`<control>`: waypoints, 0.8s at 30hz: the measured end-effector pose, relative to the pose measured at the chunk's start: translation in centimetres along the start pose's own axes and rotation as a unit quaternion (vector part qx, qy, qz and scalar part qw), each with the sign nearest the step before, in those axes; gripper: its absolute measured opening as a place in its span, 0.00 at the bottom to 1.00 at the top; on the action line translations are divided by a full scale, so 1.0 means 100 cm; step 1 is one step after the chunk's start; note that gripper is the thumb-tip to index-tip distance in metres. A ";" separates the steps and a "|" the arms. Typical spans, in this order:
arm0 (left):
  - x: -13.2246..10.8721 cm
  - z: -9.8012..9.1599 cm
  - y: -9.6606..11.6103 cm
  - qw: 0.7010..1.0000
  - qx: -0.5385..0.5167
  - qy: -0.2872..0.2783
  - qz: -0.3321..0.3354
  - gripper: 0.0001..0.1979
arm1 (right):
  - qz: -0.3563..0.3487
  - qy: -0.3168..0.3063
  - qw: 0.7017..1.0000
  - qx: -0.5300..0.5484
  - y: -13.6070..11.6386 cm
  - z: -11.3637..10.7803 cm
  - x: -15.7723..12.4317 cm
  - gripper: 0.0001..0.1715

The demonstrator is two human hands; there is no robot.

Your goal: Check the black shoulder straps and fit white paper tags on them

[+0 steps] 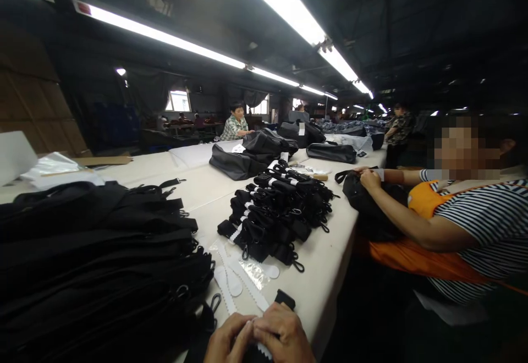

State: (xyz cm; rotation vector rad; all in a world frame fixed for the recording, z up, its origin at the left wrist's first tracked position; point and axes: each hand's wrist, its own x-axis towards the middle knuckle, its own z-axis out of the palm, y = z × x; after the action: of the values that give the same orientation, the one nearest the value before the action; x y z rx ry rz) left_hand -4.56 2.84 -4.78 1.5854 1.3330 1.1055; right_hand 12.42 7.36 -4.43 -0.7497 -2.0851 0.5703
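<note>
My left hand and my right hand meet at the bottom edge of the head view, fingers curled and pinched together over a white scalloped strip and a black strap. More white scalloped strips lie on the table just beyond my hands. A big stack of black straps fills the left. Further along the table lies a pile of bundled black straps with clips.
The long cream table runs away from me, its edge on the right. A person in a striped top and orange apron sits right, handling a black bag. Black bags and other workers are farther back.
</note>
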 end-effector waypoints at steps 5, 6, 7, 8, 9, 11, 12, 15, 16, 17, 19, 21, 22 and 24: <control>0.000 -0.002 -0.010 0.990 -0.120 -0.013 -0.066 0.28 | 0.116 -0.011 0.989 0.096 -0.012 -0.008 0.003 0.12; 0.000 -0.002 -0.012 0.988 -0.134 -0.010 -0.079 0.29 | 0.130 -0.010 0.986 0.102 -0.013 -0.009 0.002 0.09; 0.000 -0.002 -0.012 0.987 -0.139 -0.004 -0.084 0.28 | 0.140 -0.009 0.984 0.106 -0.013 -0.009 0.001 0.06; 0.000 -0.001 -0.010 0.988 -0.132 0.001 -0.080 0.27 | 0.147 -0.007 0.983 0.106 -0.013 -0.009 0.000 0.05; 0.000 0.000 -0.008 0.991 -0.117 0.006 -0.070 0.25 | 0.152 -0.006 0.983 0.104 -0.012 -0.008 -0.002 0.04; 0.000 0.002 0.001 0.996 -0.073 0.016 -0.045 0.20 | 0.163 -0.005 0.982 0.100 -0.010 -0.007 -0.004 0.04; -0.001 0.004 0.006 0.998 -0.047 0.025 -0.034 0.17 | 0.172 -0.006 0.980 0.103 -0.010 -0.006 -0.005 0.04; -0.003 0.009 0.017 0.997 0.027 0.065 -0.011 0.13 | 0.210 -0.006 0.969 0.130 -0.011 -0.006 -0.004 0.09; -0.004 0.011 0.019 0.996 0.043 0.084 -0.003 0.13 | 0.223 -0.009 0.965 0.141 -0.012 -0.008 -0.002 0.11; -0.005 0.014 0.019 0.993 0.054 0.104 0.005 0.13 | 0.232 -0.014 0.961 0.151 -0.013 -0.011 0.001 0.12; -0.007 0.020 0.018 0.987 0.065 0.144 0.025 0.12 | 0.241 -0.036 0.955 0.171 -0.017 -0.018 0.006 0.10; -0.009 0.027 0.017 0.979 0.079 0.177 0.056 0.12 | 0.238 -0.062 0.951 0.187 -0.020 -0.024 0.011 0.07; -0.010 0.030 0.016 0.975 0.089 0.189 0.076 0.11 | 0.235 -0.070 0.951 0.187 -0.021 -0.027 0.012 0.07; -0.012 0.034 0.014 0.965 0.111 0.210 0.114 0.09 | 0.229 -0.067 0.957 0.162 -0.023 -0.030 0.014 0.08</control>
State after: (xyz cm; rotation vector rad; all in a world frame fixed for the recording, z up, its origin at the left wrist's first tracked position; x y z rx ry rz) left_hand -0.95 1.36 -4.75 1.7658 1.6240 1.5440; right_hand 13.49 7.03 -0.60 -1.0248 -1.8674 1.2160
